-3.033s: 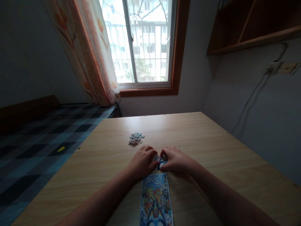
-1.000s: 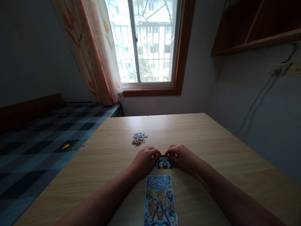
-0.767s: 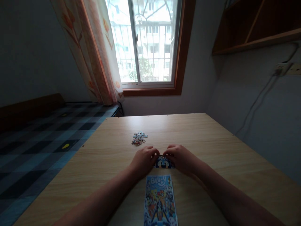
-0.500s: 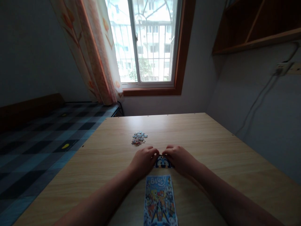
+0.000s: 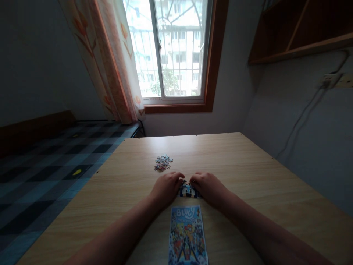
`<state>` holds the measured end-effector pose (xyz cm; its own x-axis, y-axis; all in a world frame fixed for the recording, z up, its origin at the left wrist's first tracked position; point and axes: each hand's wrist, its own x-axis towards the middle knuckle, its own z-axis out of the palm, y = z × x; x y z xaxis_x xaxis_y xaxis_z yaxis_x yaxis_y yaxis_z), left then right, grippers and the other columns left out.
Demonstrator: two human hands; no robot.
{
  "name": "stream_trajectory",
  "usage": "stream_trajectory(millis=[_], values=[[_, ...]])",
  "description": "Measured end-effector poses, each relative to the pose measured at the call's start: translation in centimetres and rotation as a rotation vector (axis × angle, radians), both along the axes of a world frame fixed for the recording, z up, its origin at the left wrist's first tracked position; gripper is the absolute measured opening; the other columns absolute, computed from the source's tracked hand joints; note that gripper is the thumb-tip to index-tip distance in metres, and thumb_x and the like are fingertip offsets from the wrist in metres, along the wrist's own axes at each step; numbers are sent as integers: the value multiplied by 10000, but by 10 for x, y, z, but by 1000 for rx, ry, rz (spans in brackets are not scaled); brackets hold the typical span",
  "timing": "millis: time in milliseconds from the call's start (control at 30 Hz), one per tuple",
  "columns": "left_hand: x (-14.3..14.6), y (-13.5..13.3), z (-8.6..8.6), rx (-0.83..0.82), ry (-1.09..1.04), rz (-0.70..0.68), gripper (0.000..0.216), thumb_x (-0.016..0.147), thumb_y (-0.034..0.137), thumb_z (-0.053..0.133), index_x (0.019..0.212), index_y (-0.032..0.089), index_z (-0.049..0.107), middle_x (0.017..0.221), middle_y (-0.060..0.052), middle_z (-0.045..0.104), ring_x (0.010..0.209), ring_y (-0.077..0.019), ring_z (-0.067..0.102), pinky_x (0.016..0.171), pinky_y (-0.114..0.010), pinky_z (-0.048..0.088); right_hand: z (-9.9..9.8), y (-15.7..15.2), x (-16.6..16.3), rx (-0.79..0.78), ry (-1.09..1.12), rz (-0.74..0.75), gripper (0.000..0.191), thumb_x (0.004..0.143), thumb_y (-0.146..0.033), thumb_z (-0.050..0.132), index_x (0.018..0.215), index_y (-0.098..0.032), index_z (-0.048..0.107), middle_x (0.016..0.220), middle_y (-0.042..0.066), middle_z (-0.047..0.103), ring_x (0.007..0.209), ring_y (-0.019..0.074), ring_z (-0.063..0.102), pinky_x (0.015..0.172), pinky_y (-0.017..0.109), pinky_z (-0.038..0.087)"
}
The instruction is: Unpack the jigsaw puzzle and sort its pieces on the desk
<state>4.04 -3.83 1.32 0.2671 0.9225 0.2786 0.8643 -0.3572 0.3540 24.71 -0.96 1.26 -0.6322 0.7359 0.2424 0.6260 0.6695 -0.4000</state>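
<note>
A small joined section of jigsaw puzzle [image 5: 188, 191], blue with a cartoon dog's face, lies on the table between my hands. My left hand [image 5: 168, 186] curls its fingers at the section's left and upper edge. From the other side, my right hand [image 5: 206, 186] has its bent fingers on the right and upper edge. Both hands partly cover the piece's sides. Just nearer to me lies a printed sheet [image 5: 188, 235] with "BLUEY" lettering and many cartoon figures. Beyond my left hand sits a loose heap of puzzle pieces [image 5: 163, 162].
The wooden table [image 5: 237, 162] runs back toward the wall under a window [image 5: 179, 55]. At the left stands a bed with a checked cover [image 5: 63, 169], beside a flowered curtain [image 5: 107, 66]. A wooden shelf [image 5: 300, 48] and a cable [image 5: 298, 125] are on the right wall.
The puzzle section has shifted slightly left and toward me, and both hands moved with it. The left fingertips have eased a little away from its top. The heap and sheet stay put.
</note>
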Motion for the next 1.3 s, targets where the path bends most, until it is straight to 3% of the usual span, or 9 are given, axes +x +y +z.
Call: stream_trajectory(millis=[333, 500, 633, 800, 933, 1133, 1300], values=[[-6, 2, -2, 11, -65, -10, 211, 870, 171, 569, 1001, 220, 727, 993, -51, 727, 877, -192, 660, 826, -307, 502, -4, 9, 4, -49, 75, -19, 187, 918, -150, 560, 906, -186, 743, 904, 68, 696, 851, 162, 651, 792, 246, 451], [-5, 1, 1, 3, -43, -11, 220, 866, 165, 567, 996, 222, 735, 998, -50, 716, 858, -185, 656, 823, -303, 501, -3, 12, 9, -46, 279, -21, 153, 911, -176, 592, 889, -184, 743, 910, 67, 717, 861, 174, 651, 808, 272, 475], [-4, 1, 2, 4, 17, -4, 229, 904, 200, 547, 1016, 223, 745, 986, -60, 710, 869, -192, 656, 812, -303, 491, -1, 9, 6, -136, 351, 46, 90, 867, -205, 663, 886, -199, 750, 838, 36, 727, 748, 157, 641, 726, 255, 485], [-4, 1, 2, -9, 116, -48, 245, 933, 237, 524, 908, 241, 768, 849, -56, 679, 793, -181, 633, 724, -281, 465, 0, 0, 0, -238, 341, 227, 139, 849, -131, 643, 876, -208, 756, 935, 29, 754, 851, 162, 676, 823, 256, 495], [-3, 2, -1, 0, 116, -41, 232, 923, 224, 525, 880, 225, 753, 871, -61, 690, 809, -179, 637, 735, -274, 469, 1, -3, 0, -281, 350, 288, 185, 825, -90, 628, 872, -214, 757, 981, 31, 761, 881, 168, 691, 845, 257, 500], [-27, 12, 2, 102, 34, 153, 212, 934, 257, 503, 1008, 229, 700, 1030, -60, 729, 939, -217, 657, 852, -334, 498, 1, 1, 4, -242, 373, 157, 113, 852, -182, 654, 876, -206, 761, 894, 33, 749, 811, 159, 666, 779, 250, 490], [-58, 31, 2, 151, 67, 191, 219, 931, 292, 509, 947, 232, 719, 978, -59, 728, 944, -231, 626, 881, -359, 483, -1, 10, 8, -249, 434, 64, 117, 844, -240, 665, 864, -185, 766, 839, 46, 732, 783, 166, 645, 727, 256, 478]])
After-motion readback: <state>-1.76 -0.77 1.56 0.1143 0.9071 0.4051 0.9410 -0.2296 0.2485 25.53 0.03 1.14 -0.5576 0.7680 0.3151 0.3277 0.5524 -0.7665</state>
